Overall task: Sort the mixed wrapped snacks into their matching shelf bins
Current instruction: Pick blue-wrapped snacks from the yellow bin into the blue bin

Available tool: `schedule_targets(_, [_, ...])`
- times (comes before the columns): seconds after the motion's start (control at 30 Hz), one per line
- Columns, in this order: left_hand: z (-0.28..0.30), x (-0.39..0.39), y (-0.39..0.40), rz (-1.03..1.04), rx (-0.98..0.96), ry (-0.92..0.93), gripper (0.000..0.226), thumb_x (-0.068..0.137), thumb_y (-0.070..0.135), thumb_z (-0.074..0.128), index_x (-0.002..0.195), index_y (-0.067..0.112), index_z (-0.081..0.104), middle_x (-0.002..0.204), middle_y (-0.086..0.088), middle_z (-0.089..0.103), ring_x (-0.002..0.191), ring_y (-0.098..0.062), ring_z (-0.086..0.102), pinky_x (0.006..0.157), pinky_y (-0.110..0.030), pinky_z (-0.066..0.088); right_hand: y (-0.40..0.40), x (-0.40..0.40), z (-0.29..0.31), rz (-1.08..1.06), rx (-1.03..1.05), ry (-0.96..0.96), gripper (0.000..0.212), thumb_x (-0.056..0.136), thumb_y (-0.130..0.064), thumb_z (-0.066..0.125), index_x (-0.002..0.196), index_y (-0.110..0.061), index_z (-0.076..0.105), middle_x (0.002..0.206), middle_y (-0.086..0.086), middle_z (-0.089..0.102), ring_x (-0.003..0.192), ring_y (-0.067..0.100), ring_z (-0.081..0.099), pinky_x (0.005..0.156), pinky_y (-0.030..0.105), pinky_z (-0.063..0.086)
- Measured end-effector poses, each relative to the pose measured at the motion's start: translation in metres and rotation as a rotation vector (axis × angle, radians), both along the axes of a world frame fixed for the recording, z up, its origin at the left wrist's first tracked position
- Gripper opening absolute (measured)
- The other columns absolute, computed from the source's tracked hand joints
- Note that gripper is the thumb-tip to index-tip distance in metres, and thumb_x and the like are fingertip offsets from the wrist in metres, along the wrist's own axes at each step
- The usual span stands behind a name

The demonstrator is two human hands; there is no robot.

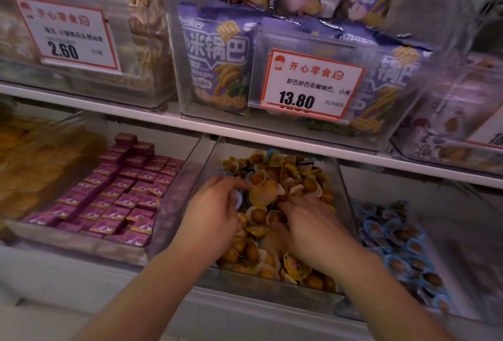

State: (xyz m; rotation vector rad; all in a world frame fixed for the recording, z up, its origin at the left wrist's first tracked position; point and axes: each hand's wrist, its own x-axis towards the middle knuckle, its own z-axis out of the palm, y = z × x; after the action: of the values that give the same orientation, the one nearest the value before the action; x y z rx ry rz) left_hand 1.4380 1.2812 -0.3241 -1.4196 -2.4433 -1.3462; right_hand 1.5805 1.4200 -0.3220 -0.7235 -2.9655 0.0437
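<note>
Both my hands are down in the clear middle bin [272, 294] on the lower shelf. It is heaped with small round snacks in yellow-rimmed wrappers [288, 174]. My left hand [212, 218] curls its fingers round a blue-rimmed wrapped snack [239, 200] at the left of the heap. My right hand [307, 223] digs into the pile with its fingers bent among the yellow-rimmed pieces; what it holds is hidden. The bin to the right holds blue-rimmed snacks [400, 245] of the same shape.
Left of the middle bin, purple boxed snacks [117, 193] fill a clear bin. Further left lie orange packs [35, 161]. The upper shelf [245, 128] carries bins of purple rice-crust bags [217, 65] with price tags [310, 83].
</note>
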Motion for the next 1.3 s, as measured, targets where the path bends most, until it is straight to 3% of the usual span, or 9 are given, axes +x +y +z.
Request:
schedule_targets(0.1, [-0.004,0.002,-0.004,-0.029,-0.093,-0.018,0.027,0.095,0.009,0.048,0.106,0.021,0.07,0.102,0.005,0.057,0.094,-0.016,0.058,0.078,-0.029,0.046,0.005,-0.006,0.0,-0.069,-0.042,-0.041,0.054,0.094,-0.057,0.042,0.137,-0.026,0.048,0.139,0.0,0.047,0.128,0.025,0.04,0.101,0.038,0.036])
schedule_targets(0.23, [-0.002,0.006,-0.006,-0.027,-0.083,-0.002,0.022,0.097,0.02,0.049,0.102,0.024,0.069,0.095,0.008,0.058,0.089,-0.013,0.058,0.078,-0.032,0.048,0.008,-0.012,0.007,-0.049,-0.057,-0.073,0.034,0.088,-0.051,0.054,0.108,-0.024,0.061,0.106,-0.001,0.05,0.111,0.022,0.049,0.076,0.03,0.039])
schedule_targets(0.5, [0.001,0.006,-0.006,-0.021,-0.072,-0.036,0.016,0.095,0.028,0.055,0.103,0.028,0.069,0.094,0.012,0.056,0.083,-0.005,0.056,0.066,-0.018,0.039,0.011,-0.012,0.013,-0.089,-0.243,-0.072,0.024,0.082,-0.044,0.068,0.101,-0.038,0.055,0.101,-0.01,0.06,0.092,0.014,0.059,0.075,0.036,0.054])
schedule_targets(0.7, [0.003,0.005,-0.005,-0.017,0.001,-0.158,0.016,0.095,0.027,0.057,0.102,0.033,0.069,0.081,0.019,0.058,0.068,0.002,0.054,0.054,-0.007,0.035,0.007,-0.013,0.012,-0.146,-0.475,0.475,0.025,0.083,-0.03,0.077,0.087,-0.044,0.056,0.09,-0.019,0.066,0.087,0.0,0.063,0.072,0.021,0.051])
schedule_targets(0.83, [0.0,0.008,-0.005,-0.066,-0.036,-0.056,0.015,0.092,0.038,0.059,0.105,0.038,0.066,0.093,0.018,0.056,0.082,0.0,0.056,0.066,-0.017,0.043,0.01,-0.01,0.025,-0.215,-0.573,0.654,0.022,0.082,-0.025,0.077,0.09,-0.036,0.06,0.089,-0.016,0.068,0.083,-0.004,0.064,0.068,0.011,0.048])
schedule_targets(0.93, [-0.005,0.013,-0.004,-0.141,-0.107,0.071,0.023,0.092,0.049,0.056,0.111,0.039,0.065,0.101,0.016,0.051,0.092,-0.003,0.054,0.077,-0.024,0.048,0.01,-0.001,0.027,-0.201,-0.398,0.4,0.014,0.082,-0.024,0.069,0.089,-0.025,0.058,0.086,-0.006,0.063,0.083,0.013,0.061,0.072,0.032,0.052])
schedule_targets(1.03, [-0.005,0.014,-0.004,-0.244,-0.219,0.193,0.027,0.089,0.055,0.057,0.108,0.039,0.067,0.096,0.015,0.044,0.095,-0.008,0.052,0.08,-0.027,0.045,0.003,0.001,0.016,-0.092,-0.124,0.074,0.012,0.087,-0.033,0.059,0.091,-0.027,0.05,0.093,-0.009,0.055,0.094,0.017,0.054,0.069,0.033,0.043])
schedule_targets(1.17, [0.003,0.009,-0.01,-0.313,-0.305,0.252,0.016,0.084,0.046,0.066,0.098,0.038,0.069,0.094,0.015,0.044,0.096,-0.007,0.05,0.086,-0.028,0.041,0.005,-0.001,0.01,-0.106,-0.147,-0.002,0.042,0.082,-0.047,0.058,0.119,-0.025,0.055,0.116,-0.003,0.057,0.112,0.019,0.051,0.079,0.034,0.047])
schedule_targets(1.3, [0.001,0.009,-0.013,-0.288,-0.388,0.307,0.019,0.084,0.026,0.059,0.095,0.036,0.071,0.099,0.011,0.049,0.102,-0.012,0.05,0.092,-0.03,0.038,0.003,-0.005,0.001,-0.107,-0.169,0.053,0.043,0.081,-0.046,0.064,0.119,-0.029,0.055,0.113,-0.004,0.061,0.106,0.019,0.059,0.069,0.029,0.043])
